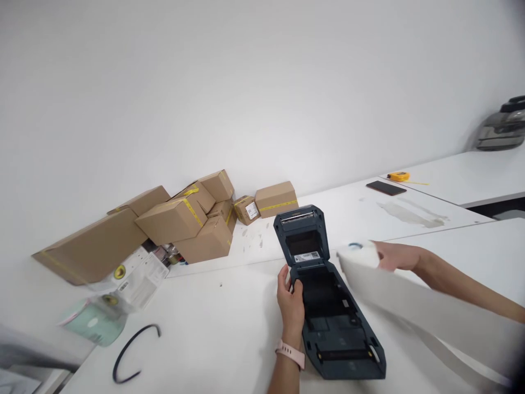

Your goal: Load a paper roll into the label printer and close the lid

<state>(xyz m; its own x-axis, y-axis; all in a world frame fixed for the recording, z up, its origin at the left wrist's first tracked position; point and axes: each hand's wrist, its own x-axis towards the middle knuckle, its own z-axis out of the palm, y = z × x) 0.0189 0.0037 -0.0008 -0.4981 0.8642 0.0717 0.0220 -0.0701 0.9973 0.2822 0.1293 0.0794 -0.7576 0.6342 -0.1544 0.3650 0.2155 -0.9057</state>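
While the printer (328, 323) lies open, far left of it: black curved strip (126, 348), on the white surface (213, 328).
Cartons (176, 219): heaped left of the printer and beyond it, apart from it.
Left grip (292, 306): at the printer's left edge, just below the hinge; thumb over the rim, fingers outside, pinching the wall. Best kept firm there, palm clear of the bay, so the body cannot skid.
Lid (302, 241): raised at the printer's far end.
Paper roll (359, 255): just right of the printer, near the hinge; contact, cannot tell.
Right grip (396, 256): right of the printer, pinching the roll; fingertips partly hidden. Pressure across both ends should stop the turns slipping.
Paper strip (430, 314): trails loosely from the roll, right of the printer. Could twist or snag; slack wants winding in, edges even.
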